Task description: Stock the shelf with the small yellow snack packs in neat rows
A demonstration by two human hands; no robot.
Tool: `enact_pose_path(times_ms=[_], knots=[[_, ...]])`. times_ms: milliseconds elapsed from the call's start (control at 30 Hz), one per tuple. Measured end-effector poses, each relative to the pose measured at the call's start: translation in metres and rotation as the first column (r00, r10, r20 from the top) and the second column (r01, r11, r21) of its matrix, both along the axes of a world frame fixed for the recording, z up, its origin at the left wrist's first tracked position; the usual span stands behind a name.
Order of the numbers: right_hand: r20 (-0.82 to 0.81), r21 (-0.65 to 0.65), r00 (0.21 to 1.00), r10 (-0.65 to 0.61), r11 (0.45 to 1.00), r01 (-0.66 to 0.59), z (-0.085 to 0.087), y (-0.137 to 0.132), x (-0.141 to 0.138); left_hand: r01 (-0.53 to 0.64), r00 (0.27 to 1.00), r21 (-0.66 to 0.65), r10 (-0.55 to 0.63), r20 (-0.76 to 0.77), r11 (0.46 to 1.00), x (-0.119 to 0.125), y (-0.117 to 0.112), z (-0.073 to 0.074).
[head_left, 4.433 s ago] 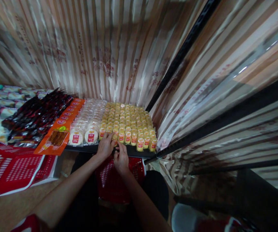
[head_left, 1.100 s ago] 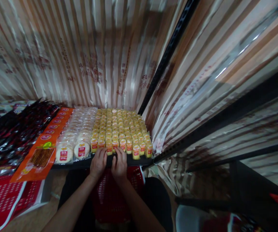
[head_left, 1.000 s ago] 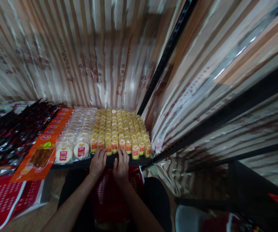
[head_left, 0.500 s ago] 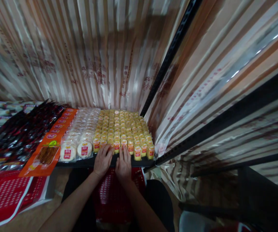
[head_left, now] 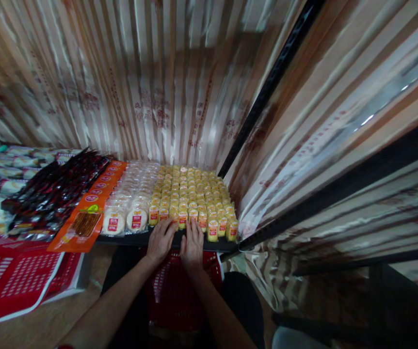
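Observation:
Rows of small yellow wrapped snack packs with red labels (head_left: 194, 194) fill the right end of a dark shelf (head_left: 136, 238). My left hand (head_left: 161, 240) and my right hand (head_left: 192, 243) lie side by side at the shelf's front edge. Their fingers are stretched flat, with the tips against the front row of yellow packs. Neither hand holds anything.
Round white cakes in clear wrap (head_left: 129, 203) sit left of the yellow packs, then orange packets (head_left: 85, 220) and dark red packets (head_left: 54, 191). A red plastic basket (head_left: 180, 291) is below my hands, another red basket (head_left: 12, 281) at lower left. Striped foil curtains (head_left: 165, 82) hang behind and right.
Earlier both hands pinched at a yellow pack in the front row; now they lie flat against the row. The view has shifted slightly.

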State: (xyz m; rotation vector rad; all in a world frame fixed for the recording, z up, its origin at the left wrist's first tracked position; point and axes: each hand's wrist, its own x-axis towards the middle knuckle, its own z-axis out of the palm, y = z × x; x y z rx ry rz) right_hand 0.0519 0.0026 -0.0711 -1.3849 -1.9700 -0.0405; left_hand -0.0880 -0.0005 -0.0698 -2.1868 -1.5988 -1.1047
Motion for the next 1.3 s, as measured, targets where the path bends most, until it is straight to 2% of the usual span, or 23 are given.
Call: enact_pose_path(times_ms=[100, 233, 467, 667, 833, 900, 967, 1033, 1133, 1300], knots=[[0.021, 0.004, 1.0, 0.011, 1.0, -0.011, 0.002, -0.005, -0.001, -0.055, 0.998, -0.008, 0.055, 0.029, 0.998, -0.002, -0.009, 0.0], [0.066, 0.006, 0.993, 0.095, 0.995, -0.096, 0.0, -0.01, -0.005, -0.164, 0.982, -0.037, 0.167, 0.089, 0.986, -0.007, -0.013, 0.002], [0.082, -0.001, 0.991, 0.108, 0.994, -0.108, -0.004, -0.005, -0.014, -0.099, 0.99, 0.019, 0.096, 0.099, 0.995, -0.014, -0.001, -0.001], [0.089, -0.063, 0.992, 0.094, 0.994, -0.089, 0.002, -0.007, -0.017, -0.082, 0.992, 0.007, 0.081, 0.101, 0.997, -0.013, 0.001, -0.006], [0.006, -0.029, 0.993, 0.12, 0.992, -0.12, 0.01, -0.019, -0.004, -0.052, 0.995, 0.021, 0.05, 0.092, 0.998, -0.017, -0.003, -0.004], [-0.043, -0.003, 0.996, 0.081, 0.997, -0.081, 0.012, -0.026, 0.008, -0.051, 0.993, 0.028, 0.047, 0.109, 0.998, -0.014, -0.008, 0.0], [-0.097, 0.019, 0.995, -0.002, 1.0, 0.004, 0.011, -0.033, 0.022, -0.016, 0.992, 0.039, 0.011, 0.127, 0.999, -0.004, -0.014, 0.006], [-0.141, 0.015, 0.986, -0.09, 0.996, 0.093, 0.009, -0.037, 0.036, 0.074, 0.987, 0.018, -0.076, 0.138, 0.997, 0.014, -0.02, 0.012], [-0.179, -0.018, 0.965, -0.189, 0.982, 0.189, 0.005, -0.037, 0.054, 0.175, 0.965, -0.083, -0.154, 0.213, 0.981, 0.05, -0.024, 0.019], [-0.175, -0.047, 0.964, -0.2, 0.98, 0.195, 0.001, -0.03, 0.071, 0.253, 0.908, -0.238, -0.146, 0.392, 0.938, 0.098, -0.019, 0.022]])
